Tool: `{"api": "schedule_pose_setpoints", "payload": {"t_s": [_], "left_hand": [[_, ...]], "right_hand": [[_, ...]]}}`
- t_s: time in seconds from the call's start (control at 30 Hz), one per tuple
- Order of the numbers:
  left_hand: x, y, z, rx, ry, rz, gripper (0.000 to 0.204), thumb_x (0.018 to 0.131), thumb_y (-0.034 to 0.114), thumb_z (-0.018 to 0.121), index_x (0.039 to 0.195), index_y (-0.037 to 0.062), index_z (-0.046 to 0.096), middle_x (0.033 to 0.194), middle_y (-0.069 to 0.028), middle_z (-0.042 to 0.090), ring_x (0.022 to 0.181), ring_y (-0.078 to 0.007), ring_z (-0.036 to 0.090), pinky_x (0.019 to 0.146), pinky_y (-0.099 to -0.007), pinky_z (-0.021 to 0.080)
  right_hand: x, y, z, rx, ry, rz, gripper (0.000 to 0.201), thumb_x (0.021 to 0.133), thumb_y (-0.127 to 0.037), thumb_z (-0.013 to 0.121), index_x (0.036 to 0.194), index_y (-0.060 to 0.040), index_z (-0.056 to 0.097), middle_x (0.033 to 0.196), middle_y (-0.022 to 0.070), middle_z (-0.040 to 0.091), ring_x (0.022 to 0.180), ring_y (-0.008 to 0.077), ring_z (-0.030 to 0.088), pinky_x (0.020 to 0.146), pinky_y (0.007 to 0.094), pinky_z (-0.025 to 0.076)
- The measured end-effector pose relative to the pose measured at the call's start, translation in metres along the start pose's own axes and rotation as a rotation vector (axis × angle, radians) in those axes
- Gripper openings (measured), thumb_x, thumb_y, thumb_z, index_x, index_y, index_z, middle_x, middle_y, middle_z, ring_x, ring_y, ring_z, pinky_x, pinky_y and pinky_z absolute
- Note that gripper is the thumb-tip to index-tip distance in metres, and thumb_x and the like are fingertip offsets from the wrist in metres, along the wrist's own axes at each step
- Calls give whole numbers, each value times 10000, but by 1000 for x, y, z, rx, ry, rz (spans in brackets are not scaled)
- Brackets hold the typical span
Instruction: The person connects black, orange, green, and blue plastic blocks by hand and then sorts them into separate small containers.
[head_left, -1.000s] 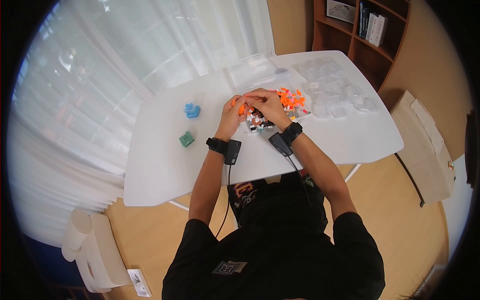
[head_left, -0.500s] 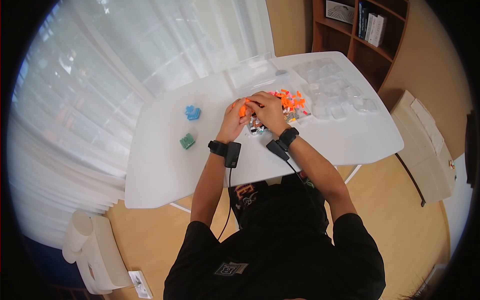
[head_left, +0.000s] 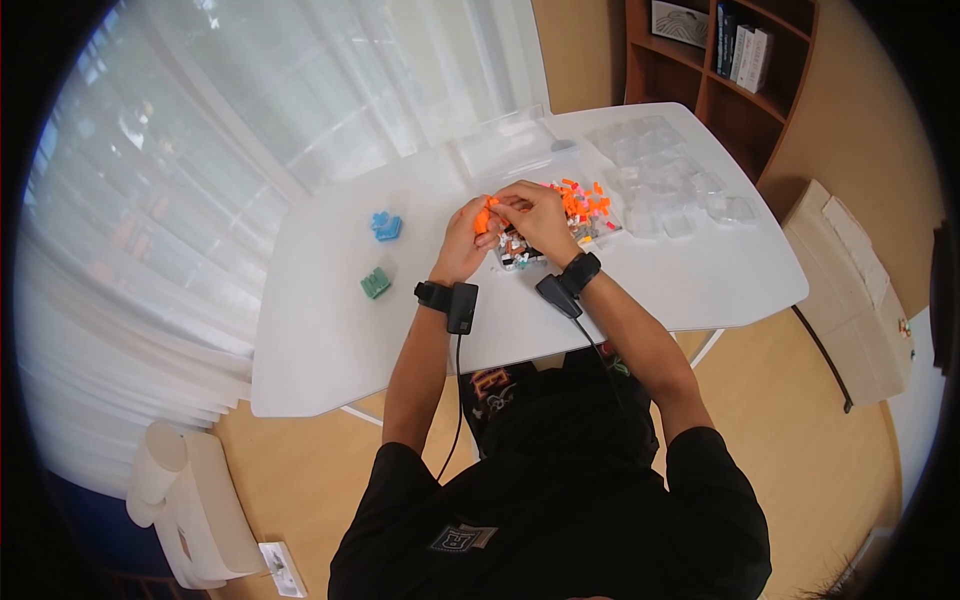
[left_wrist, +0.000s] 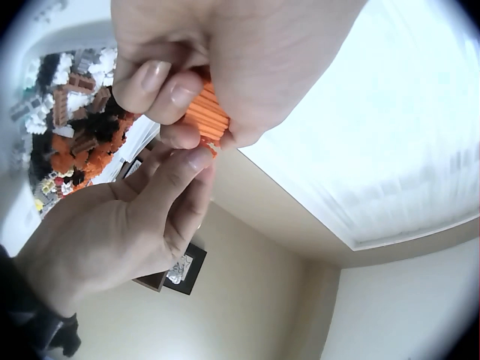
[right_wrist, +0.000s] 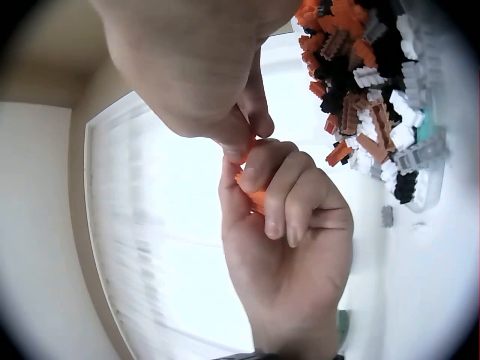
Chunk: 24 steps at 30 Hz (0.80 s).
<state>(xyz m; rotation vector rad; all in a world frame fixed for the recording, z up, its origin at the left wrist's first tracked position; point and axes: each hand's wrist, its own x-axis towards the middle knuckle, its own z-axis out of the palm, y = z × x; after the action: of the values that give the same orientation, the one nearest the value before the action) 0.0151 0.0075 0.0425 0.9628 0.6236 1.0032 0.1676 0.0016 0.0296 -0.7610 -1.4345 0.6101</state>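
By the left edge of the tray (right_wrist: 430,196), the left hand (head_left: 462,245) holds the orange block (left_wrist: 208,118) in its curled grip, while the right hand's (head_left: 541,222) grip pinches what seems a small orange piece (left_wrist: 212,149) at its end. Pressed in askew, that piece could slip and be lost among the tray's loose bricks (right_wrist: 381,124); too hard a squeeze could split the block.

Orange ridged block (left_wrist: 207,117), held between both hands (head_left: 462,243) (head_left: 540,222)
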Motion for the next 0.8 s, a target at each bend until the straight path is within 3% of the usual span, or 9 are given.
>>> {"api": "schedule_pose_setpoints", "payload": {"t_s": [0.17,0.47,0.7,0.8], "left_hand": [[-1,1,-1,187,-17,32,225,990,281,460,974,64,521,671,-22,496,463,-50,339,447,-203,272],[-4,10,-6,193,-135,-71,224,988,291,460,999,72,511,712,-34,519,470,-53,344,450,-197,269],[-6,11,-9,141,-172,-99,241,986,308,461,1001,74,514,717,-37,522,475,-53,341,452,-191,273],[-4,11,-9,153,-118,-53,247,988,303,455,1004,66,520,710,-40,523,478,-57,340,451,-192,273]], "right_hand": [[-1,4,-2,-135,-45,-49,116,750,-51,728,834,9,677,755,100,655,631,187,644,590,266,502],[-2,1,-4,-155,-57,-149,91,748,-49,727,799,10,682,726,101,648,608,188,633,569,270,492],[0,2,-5,-36,-103,-59,96,762,-44,720,834,8,686,755,101,662,626,167,640,583,266,500],[6,2,-10,-53,18,10,105,778,-59,716,851,11,687,769,89,674,638,135,639,594,259,508]]}}
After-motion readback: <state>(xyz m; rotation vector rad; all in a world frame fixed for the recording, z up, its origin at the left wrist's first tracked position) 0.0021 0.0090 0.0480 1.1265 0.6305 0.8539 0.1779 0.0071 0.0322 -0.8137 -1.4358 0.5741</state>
